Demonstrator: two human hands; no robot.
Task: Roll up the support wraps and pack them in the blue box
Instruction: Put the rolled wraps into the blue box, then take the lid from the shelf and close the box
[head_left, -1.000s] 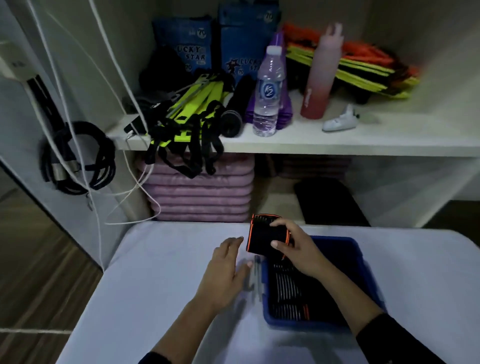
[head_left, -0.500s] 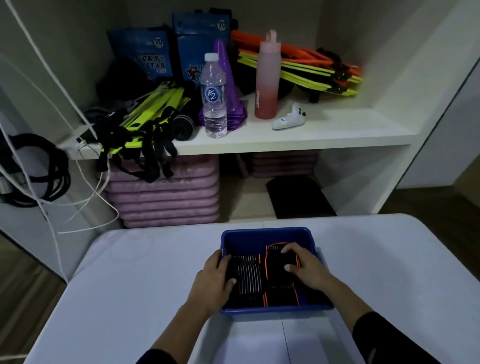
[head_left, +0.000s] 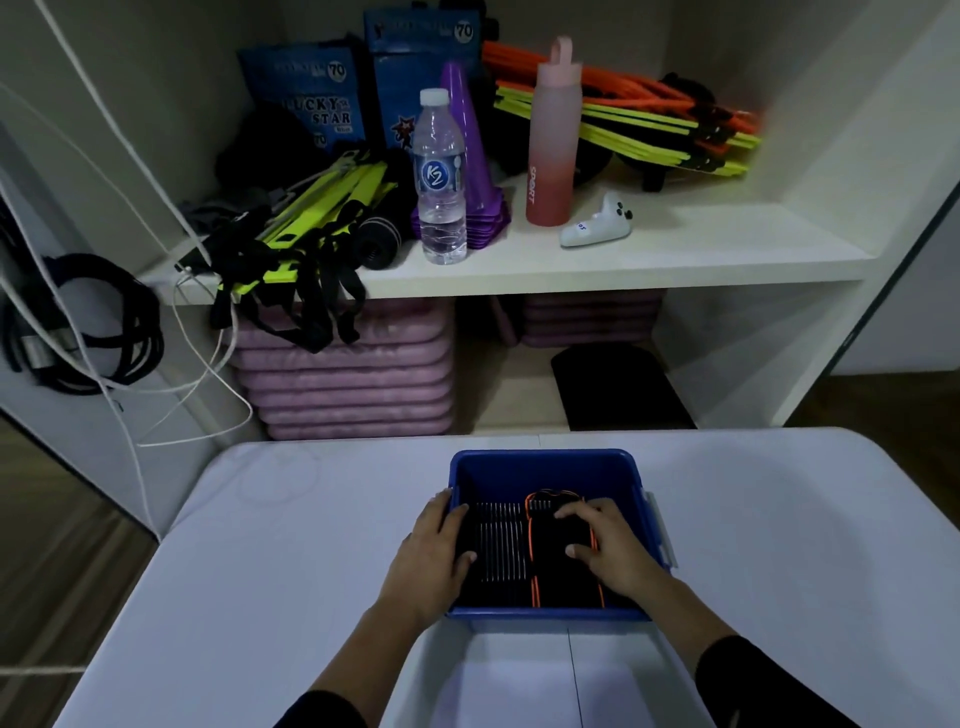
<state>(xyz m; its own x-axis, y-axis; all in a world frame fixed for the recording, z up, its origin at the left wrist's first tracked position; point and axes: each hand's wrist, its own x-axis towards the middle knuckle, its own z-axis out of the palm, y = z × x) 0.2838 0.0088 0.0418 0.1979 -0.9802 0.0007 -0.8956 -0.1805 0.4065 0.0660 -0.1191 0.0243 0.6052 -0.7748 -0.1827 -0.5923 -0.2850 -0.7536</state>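
The blue box (head_left: 543, 462) stands on the white table (head_left: 260, 561), right in front of me. Black support wraps lie inside it: one with pale ribbing (head_left: 501, 545) on the left, and a rolled one edged in orange (head_left: 545, 561) on the right. My left hand (head_left: 428, 561) lies over the box's left wall, with its fingertips touching the ribbed wrap. My right hand (head_left: 605, 551) rests on top of the orange-edged wrap and presses it down with fingers and thumb. The right part of that wrap is hidden under the hand.
Behind the table is a white shelf (head_left: 675, 260) carrying a water bottle (head_left: 440, 176), a pink bottle (head_left: 551, 140), purple cones (head_left: 467, 156) and yellow and orange straps. Purple mats (head_left: 348, 384) are stacked below. Cables (head_left: 78, 322) hang at the left.
My right hand has carried the orange-edged wrap from above the box's far corner down into the box. My left hand moved from the table onto the box's left wall. The view has shifted.
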